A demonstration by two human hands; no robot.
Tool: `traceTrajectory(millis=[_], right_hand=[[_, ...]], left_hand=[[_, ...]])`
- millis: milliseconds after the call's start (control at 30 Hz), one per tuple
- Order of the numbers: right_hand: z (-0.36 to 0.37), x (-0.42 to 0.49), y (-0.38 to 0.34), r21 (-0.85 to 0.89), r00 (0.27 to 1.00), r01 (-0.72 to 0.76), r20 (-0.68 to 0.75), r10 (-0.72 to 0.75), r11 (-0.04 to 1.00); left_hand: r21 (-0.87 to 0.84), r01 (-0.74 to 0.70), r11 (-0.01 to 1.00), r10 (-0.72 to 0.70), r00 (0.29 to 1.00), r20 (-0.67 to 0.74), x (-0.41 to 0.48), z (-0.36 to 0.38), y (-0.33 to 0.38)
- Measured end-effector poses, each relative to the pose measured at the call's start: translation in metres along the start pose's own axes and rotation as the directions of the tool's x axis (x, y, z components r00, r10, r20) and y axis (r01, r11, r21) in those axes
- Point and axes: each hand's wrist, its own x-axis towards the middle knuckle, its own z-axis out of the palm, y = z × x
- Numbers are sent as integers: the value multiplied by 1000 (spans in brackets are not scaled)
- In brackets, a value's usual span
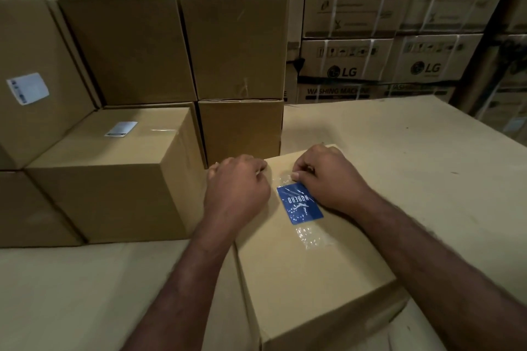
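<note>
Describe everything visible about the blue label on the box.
The blue label is a dark-blue rectangle with white lettering and a white figure, upside down to the camera. It lies flat and skewed atop the cardboard box, under crinkled clear tape extending past both ends. The right hand pinches the tape's far end; the left hand curls over the box's left edge, clear of it.

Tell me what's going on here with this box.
A person is working on a cardboard box that lies on a cardboard-covered surface. A blue label sits on the box top under a strip of clear tape. The right hand pinches the tape's far end. The left hand, with fingers curled, is at the box's far left corner. Plain stacked boxes stand to the left.
</note>
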Motion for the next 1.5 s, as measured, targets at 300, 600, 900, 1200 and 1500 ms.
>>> traceTrajectory(millis=[300, 600, 900, 1200, 1500], right_hand=[[1, 0, 2, 58, 1000, -13, -22, 15, 998], [0, -7, -3, 1, 1000, 20, -12, -20, 1000], [2, -6, -5, 5, 1000, -6, -9, 6, 1000], [-1, -5, -4, 48, 1000, -14, 26, 13, 999], [-6, -7, -5, 152, 997, -40, 74, 29, 988]], left_hand=[[-5, -120, 993, 120, 984, 132, 0, -4, 0], [-194, -158, 968, 161, 987, 0, 0, 0, -5], [-62, -182, 981, 188, 976, 106, 4, -1, -6], [-68, -202, 977, 210, 966, 152, 7, -3, -6], [-98, -185, 978, 206, 936, 284, 22, -11, 1]])
